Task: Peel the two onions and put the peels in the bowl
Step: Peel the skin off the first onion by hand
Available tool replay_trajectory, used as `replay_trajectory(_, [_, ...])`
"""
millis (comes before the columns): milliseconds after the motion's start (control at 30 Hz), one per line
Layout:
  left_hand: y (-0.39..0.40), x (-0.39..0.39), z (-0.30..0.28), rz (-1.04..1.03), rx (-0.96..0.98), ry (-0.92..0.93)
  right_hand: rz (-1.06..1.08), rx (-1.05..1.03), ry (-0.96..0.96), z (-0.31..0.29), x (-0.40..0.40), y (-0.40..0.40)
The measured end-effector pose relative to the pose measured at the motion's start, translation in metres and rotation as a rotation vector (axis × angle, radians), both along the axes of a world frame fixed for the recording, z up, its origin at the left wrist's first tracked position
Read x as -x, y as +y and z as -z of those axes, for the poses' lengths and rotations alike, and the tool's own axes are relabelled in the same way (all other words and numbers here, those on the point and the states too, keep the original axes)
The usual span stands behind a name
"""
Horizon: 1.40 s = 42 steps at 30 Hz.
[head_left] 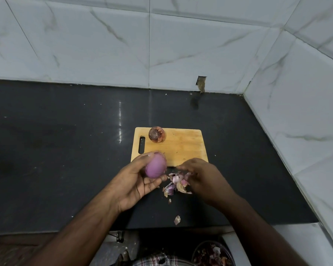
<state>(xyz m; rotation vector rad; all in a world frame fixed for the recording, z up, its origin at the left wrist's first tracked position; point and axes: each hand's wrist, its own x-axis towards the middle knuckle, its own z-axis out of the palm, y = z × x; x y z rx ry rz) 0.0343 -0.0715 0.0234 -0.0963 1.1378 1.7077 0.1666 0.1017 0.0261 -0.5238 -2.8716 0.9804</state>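
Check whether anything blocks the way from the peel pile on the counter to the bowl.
Nothing visible does. The peel pile lies on the dark counter under the right hand; the bowl sits below the counter's near edge, with only a stray peel between.

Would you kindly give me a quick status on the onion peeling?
Left hand holds peeled onion. Right hand gathering peels on counter. Second onion unpeeled on board. Nothing obstructing.

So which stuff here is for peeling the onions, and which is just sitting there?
For the job:
- peeled onion, held by the left hand
- unpeeled onion
- peel pile under the right hand
- stray peel
- bowl below the counter edge

Just there:
- cutting board
- black counter
- tiled wall
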Motion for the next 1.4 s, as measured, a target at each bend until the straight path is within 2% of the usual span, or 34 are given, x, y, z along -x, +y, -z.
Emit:
replay_trajectory(33, [0.0, -0.001, 0.0, -0.002, 0.002, -0.002, 0.008, -0.001, -0.035, -0.002, 0.0, 0.001])
replay_trajectory(67, [0.001, -0.001, -0.001, -0.004, 0.003, -0.003, 0.041, 0.022, 0.012, -0.005, 0.0, 0.0])
replay_trajectory(167, [0.005, -0.005, -0.002, -0.008, 0.008, 0.028, 0.117, 0.224, 0.322, -0.016, 0.003, -0.018])
replay_trajectory(267, [0.009, -0.008, -0.002, 0.013, 0.016, 0.089, -0.001, 0.225, 0.266, -0.017, 0.012, -0.033])
replay_trajectory(333, [0.008, -0.008, -0.002, 0.041, 0.021, 0.108, 0.029, 0.226, 0.29, -0.011, 0.016, -0.037])
replay_trajectory(433, [0.002, -0.002, -0.004, 0.065, -0.014, 0.095, 0.093, 0.35, 0.373, -0.009, 0.016, -0.033])
replay_trajectory(700, [0.001, 0.0, -0.004, 0.06, -0.015, 0.144, 0.041, 0.479, 0.271, -0.01, 0.018, -0.02])
replay_trajectory(867, [0.004, 0.002, -0.002, 0.052, 0.002, 0.207, 0.051, 0.375, 0.279, -0.005, 0.021, -0.019])
replay_trajectory(1100, [0.008, -0.001, -0.001, 0.044, 0.039, 0.226, -0.009, 0.39, 0.216, -0.006, 0.024, -0.012])
replay_trajectory(1400, [0.011, -0.004, -0.002, 0.018, 0.037, 0.231, -0.019, 0.381, 0.243, -0.005, 0.024, -0.011])
